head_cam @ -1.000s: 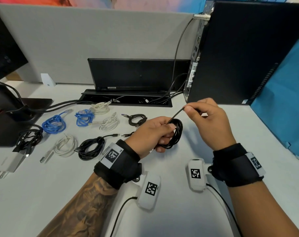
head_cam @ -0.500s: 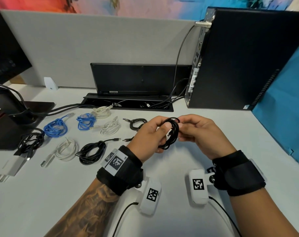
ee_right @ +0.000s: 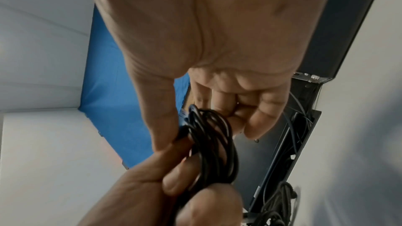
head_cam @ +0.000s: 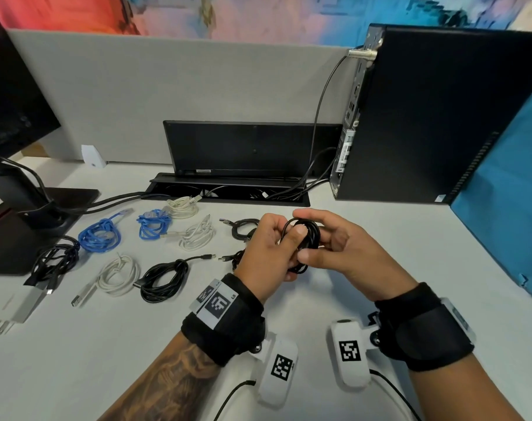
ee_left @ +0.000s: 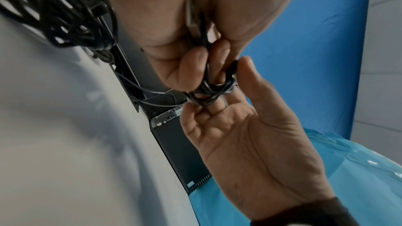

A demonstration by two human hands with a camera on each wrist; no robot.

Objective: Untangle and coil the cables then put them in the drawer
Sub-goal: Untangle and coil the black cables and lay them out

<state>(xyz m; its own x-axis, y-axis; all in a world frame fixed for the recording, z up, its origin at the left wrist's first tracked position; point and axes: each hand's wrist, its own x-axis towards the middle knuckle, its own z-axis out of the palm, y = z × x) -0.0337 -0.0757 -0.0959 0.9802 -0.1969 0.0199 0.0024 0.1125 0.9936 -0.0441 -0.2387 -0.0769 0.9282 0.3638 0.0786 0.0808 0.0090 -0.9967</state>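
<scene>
Nearest the camera, both wrists carry black straps with white tagged blocks hanging below them. Just beyond, above the white desk (head_cam: pixel 76 360), the left hand (head_cam: pixel 266 250) and the right hand (head_cam: pixel 346 250) meet around a small coil of black cable (head_cam: pixel 307 238). The left hand's fingers curl round the bundle, its thumb pressed on the front of the loops. The right hand's thumb and fingers pinch the coil from the other side; the right wrist view shows the thumb pressing the strands against the fingers. The coil is held in the air, off the desk.

Left of the hands, other coiled cables lie on the desk: a black one (head_cam: pixel 162 279), a white one (head_cam: pixel 117 276), two blue ones (head_cam: pixel 99 237), two more white ones (head_cam: pixel 197 237), and a small black one (head_cam: pixel 243 227) partly behind the left hand. A white plug (head_cam: pixel 18 311) lies at the far left.

Further back stand a monitor base (head_cam: pixel 30 226), an open cable tray (head_cam: pixel 228 192) set into the desk, a black computer tower (head_cam: pixel 441 117) and a grey divider (head_cam: pixel 167 86).
</scene>
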